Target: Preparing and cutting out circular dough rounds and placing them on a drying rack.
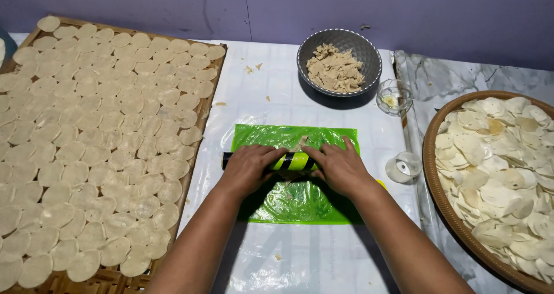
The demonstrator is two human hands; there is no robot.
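Note:
A green plastic sheet lies on the white table cover in the middle. Across it rests a rolling pin striped black and yellow-green. My left hand presses flat on the pin's left part, and my right hand presses on its right part. A small scrap of beige dough shows under the plastic just beyond the pin, between my hands.
A woven tray at left is covered with several thin round dough discs. A grey bowl of beige dough stands at the back. A small glass dish, a clear cup and a round basket of discs are at right.

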